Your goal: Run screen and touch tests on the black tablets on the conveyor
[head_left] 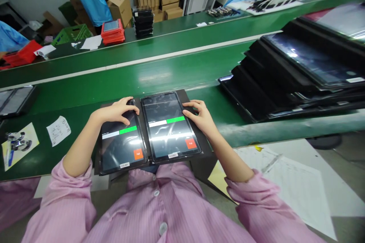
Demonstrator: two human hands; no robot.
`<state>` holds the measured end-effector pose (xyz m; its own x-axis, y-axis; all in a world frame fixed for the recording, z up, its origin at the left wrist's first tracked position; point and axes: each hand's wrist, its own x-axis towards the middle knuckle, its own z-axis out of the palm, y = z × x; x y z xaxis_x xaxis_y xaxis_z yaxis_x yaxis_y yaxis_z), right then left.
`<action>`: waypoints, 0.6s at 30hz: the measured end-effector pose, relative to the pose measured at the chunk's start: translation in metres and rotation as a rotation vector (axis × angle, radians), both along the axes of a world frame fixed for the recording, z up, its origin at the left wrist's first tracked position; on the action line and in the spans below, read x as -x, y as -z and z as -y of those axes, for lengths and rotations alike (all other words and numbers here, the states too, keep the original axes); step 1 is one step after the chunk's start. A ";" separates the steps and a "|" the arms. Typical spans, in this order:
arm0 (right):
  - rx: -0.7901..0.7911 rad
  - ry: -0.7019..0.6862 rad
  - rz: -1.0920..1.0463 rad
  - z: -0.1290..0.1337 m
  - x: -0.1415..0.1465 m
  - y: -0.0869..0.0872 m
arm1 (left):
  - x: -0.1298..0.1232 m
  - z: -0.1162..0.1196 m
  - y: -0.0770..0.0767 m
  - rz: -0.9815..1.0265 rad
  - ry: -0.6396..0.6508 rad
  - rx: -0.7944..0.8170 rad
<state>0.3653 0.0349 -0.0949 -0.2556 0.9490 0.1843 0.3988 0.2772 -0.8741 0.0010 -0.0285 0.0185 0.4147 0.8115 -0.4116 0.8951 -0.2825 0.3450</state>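
Two tablets lie side by side on black backing at the near edge of the green bench. Both the left tablet [124, 146] and the right tablet [168, 133] are lit, with a white-and-green bar and a red square. My left hand [118, 112] rests over the upper part of the left tablet, fingers spread and curved towards its inner edge. At the right tablet's outer edge is my right hand [201, 117], its fingers bent but apart, their tips at the rim. Neither hand visibly wraps round anything.
A leaning pile of black-cased tablets [273, 72] stands at right. On the left are a handwritten note [58, 130] and metal pieces [19, 141] on yellow paper. Across the bench sit red cases [113, 34] and a black stack [143, 22]. People in blue work opposite. Papers [288, 182] lie below right.
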 end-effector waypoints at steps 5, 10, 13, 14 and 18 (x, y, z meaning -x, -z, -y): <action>-0.003 -0.015 0.034 0.000 0.000 -0.001 | -0.001 -0.006 0.003 -0.007 -0.024 0.003; 0.100 -0.075 -0.028 0.000 0.002 -0.001 | 0.008 -0.007 0.011 0.071 -0.044 -0.053; 0.141 -0.086 -0.054 0.000 0.003 -0.002 | 0.010 -0.008 0.013 0.063 -0.078 -0.068; 0.148 -0.087 -0.060 0.000 0.003 -0.003 | 0.010 -0.008 0.014 0.055 -0.080 -0.065; 0.150 -0.085 -0.066 0.001 0.003 -0.006 | 0.010 -0.012 0.014 0.036 -0.078 -0.060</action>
<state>0.3621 0.0337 -0.0884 -0.3276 0.9428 0.0618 0.3197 0.1722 -0.9317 -0.0086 -0.0164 0.0041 0.3629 0.8647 -0.3474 0.9025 -0.2333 0.3621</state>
